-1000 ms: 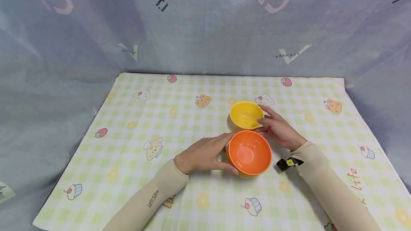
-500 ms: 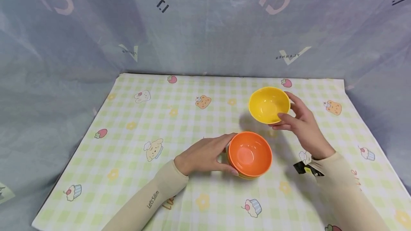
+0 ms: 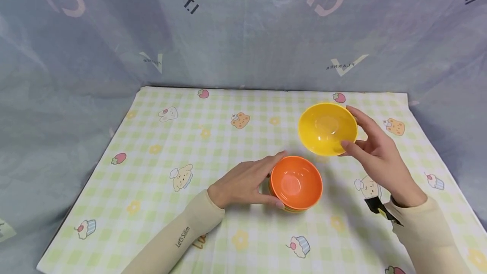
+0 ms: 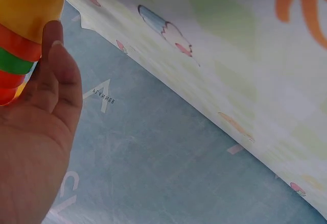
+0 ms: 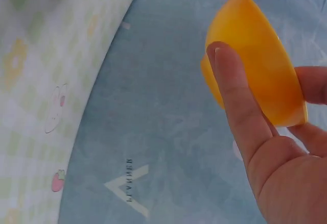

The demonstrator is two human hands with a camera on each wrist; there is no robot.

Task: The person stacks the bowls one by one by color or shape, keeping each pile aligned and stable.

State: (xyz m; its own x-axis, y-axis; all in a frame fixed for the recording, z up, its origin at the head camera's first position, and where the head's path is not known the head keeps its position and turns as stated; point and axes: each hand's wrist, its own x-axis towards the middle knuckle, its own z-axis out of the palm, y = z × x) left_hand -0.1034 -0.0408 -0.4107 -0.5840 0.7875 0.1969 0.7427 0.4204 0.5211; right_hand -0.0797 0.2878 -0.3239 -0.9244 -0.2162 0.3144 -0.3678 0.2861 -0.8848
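In the head view a yellow bowl (image 3: pixel 326 127) is up off the table, its hollow side tipped toward me. My right hand (image 3: pixel 382 155) grips its right side, thumb over the rim and fingers behind. The right wrist view shows the same yellow bowl (image 5: pixel 255 60) from its side. My left hand (image 3: pixel 243 184) holds a stack of bowls from the left, thumb at the near side and fingers at the far side. An orange bowl (image 3: pixel 296 183) is on top of that stack. Yellow, red and green bands of the stacked bowls (image 4: pixel 20 50) show in the left wrist view.
A checked tablecloth (image 3: pixel 213 155) with printed cakes, animals and strawberries covers the table. Grey-blue curtain cloth (image 3: pixel 243 33) hangs behind the table and down both sides. A black strap (image 3: pixel 382 210) sits at my right wrist.
My right hand has lifted the yellow bowl from behind the stack, up and to the right, nearer to the camera. The left hand and the stack have stayed almost still.
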